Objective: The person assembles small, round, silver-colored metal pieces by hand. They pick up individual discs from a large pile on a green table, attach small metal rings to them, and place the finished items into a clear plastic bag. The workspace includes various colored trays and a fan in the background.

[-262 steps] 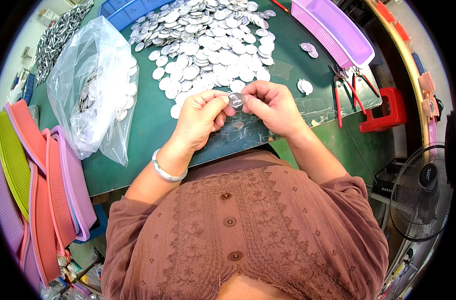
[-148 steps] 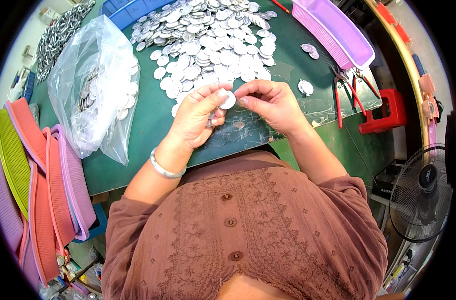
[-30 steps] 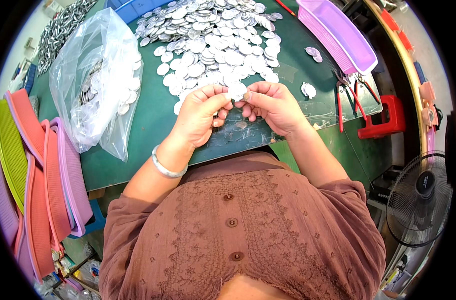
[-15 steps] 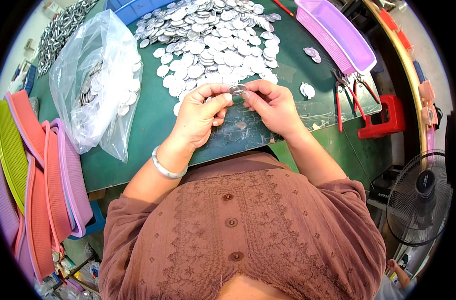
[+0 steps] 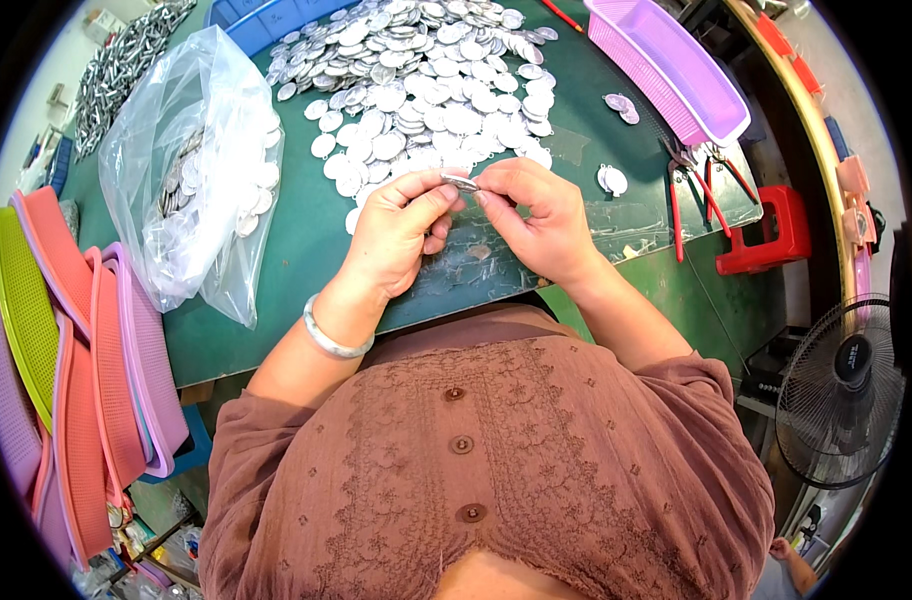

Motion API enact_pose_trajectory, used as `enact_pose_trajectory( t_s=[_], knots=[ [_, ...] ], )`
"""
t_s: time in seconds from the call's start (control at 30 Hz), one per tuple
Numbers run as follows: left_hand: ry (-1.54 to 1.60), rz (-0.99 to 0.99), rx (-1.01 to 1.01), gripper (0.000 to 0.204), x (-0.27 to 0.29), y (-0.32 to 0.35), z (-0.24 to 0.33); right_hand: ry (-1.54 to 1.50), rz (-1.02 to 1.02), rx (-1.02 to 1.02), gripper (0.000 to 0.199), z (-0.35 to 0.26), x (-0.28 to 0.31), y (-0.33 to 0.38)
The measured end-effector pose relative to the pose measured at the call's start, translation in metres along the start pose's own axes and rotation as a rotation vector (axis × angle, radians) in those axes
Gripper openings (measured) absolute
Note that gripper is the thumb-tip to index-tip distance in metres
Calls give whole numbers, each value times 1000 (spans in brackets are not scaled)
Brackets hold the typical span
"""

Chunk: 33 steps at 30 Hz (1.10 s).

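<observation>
My left hand and my right hand meet over the green table, fingertips pinching one small round silver disc seen edge-on between them. A silver bangle sits on my left wrist. Just beyond my fingers lies a big heap of flat silver discs. A clear plastic sheet lies on the table under my hands.
A clear bag of discs lies at left. A purple tray stands at back right, red-handled pliers and a red stool to the right. Stacked coloured trays are at far left, a fan at lower right.
The disc between my fingers has turned from flat to edge-on. My hands stay in the same spot over the table.
</observation>
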<state>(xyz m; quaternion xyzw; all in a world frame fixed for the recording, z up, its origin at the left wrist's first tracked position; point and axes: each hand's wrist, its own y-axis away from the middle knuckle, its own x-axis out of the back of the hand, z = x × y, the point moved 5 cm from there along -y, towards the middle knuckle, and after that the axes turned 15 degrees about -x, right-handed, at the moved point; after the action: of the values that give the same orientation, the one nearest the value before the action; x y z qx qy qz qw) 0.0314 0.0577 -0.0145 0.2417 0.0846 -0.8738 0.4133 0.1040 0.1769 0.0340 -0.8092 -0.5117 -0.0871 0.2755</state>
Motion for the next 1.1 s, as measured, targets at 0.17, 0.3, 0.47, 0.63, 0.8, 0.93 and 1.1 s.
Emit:
enact_pose_trajectory(
  t_s=[0.17,0.3,0.47,0.63,0.8,0.93,1.1],
  knots=[
    [-5,-87,-61,30,-11,5,9,142,69,159,16,-7,1,1],
    [-21,-126,-105,35,-13,6,10,232,107,257,18,-10,1,3],
    [-15,-156,-106,36,-14,6,9,191,88,219,18,-9,0,5],
    [-15,-136,-54,36,-12,5,7,120,54,163,18,-7,1,4],
    [148,-108,74,31,-4,0,3,361,203,-29,20,21,27,-8],
    [304,-77,143,12,-1,0,-3,707,150,-166,26,39,41,-14],
    [270,-63,119,9,0,-1,-5,678,87,-220,27,48,42,-14]
  ],
)
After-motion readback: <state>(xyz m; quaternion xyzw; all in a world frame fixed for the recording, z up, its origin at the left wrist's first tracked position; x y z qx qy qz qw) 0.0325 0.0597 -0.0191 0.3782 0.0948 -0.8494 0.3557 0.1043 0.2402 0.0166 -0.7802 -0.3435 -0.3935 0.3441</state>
